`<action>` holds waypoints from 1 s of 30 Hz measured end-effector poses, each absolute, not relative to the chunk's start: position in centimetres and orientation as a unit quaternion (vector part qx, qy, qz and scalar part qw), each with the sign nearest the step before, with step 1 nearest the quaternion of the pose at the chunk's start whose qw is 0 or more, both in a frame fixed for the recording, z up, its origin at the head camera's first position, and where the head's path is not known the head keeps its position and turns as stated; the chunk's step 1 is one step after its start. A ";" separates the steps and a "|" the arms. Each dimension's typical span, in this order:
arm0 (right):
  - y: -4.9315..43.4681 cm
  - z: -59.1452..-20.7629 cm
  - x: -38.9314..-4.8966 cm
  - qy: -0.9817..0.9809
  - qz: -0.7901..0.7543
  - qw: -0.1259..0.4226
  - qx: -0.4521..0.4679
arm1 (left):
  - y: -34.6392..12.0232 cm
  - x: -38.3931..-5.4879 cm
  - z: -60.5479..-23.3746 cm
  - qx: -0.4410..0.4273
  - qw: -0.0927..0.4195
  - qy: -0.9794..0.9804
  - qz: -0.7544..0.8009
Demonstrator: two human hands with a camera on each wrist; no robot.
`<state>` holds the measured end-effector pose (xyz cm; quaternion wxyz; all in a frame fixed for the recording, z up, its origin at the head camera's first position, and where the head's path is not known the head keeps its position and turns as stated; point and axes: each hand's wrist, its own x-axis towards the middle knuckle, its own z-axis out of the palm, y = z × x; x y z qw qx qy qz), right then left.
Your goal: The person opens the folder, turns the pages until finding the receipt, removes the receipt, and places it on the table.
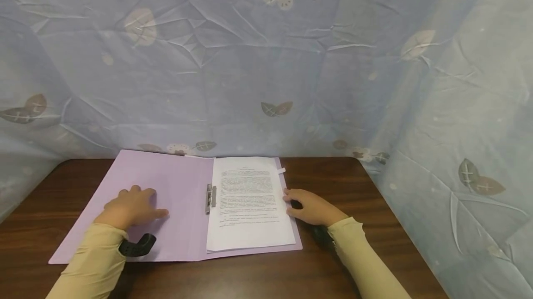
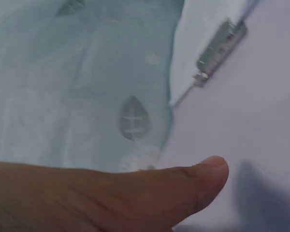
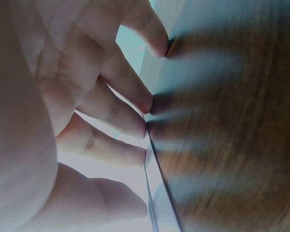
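Observation:
A lilac folder lies opened flat on the wooden table in the head view. Its right side bears a stack of printed paper, and a metal clip sits by the stack's left edge. Over the left cover is my left hand, fingers spread and holding nothing; the left wrist view shows its thumb and the clip beyond. My right hand is at the right edge of the papers and folder. In the right wrist view its extended fingers touch along that edge, some tips meeting the table.
A small white tab sticks out at the folder's upper right. Patterned fabric hangs behind the brown table and along its right side. Dark straps are on the wrists.

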<state>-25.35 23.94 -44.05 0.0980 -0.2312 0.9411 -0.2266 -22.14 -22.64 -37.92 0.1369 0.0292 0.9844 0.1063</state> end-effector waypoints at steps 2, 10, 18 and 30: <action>23.9 -44.0 -25.3 0.941 -0.227 0.099 -0.232 | -22.6 -22.4 -38.6 0.034 0.134 0.984 0.109; 24.0 -44.2 -25.4 0.942 -0.225 0.096 -0.231 | -22.2 -22.8 -39.9 0.069 0.137 0.981 0.120; 24.0 -44.2 -25.2 0.943 -0.226 0.100 -0.223 | -22.6 -23.4 -41.1 0.089 0.144 0.976 0.139; 24.0 -44.4 -25.4 0.941 -0.232 0.100 -0.224 | -22.9 -23.6 -41.5 0.082 0.152 0.973 0.151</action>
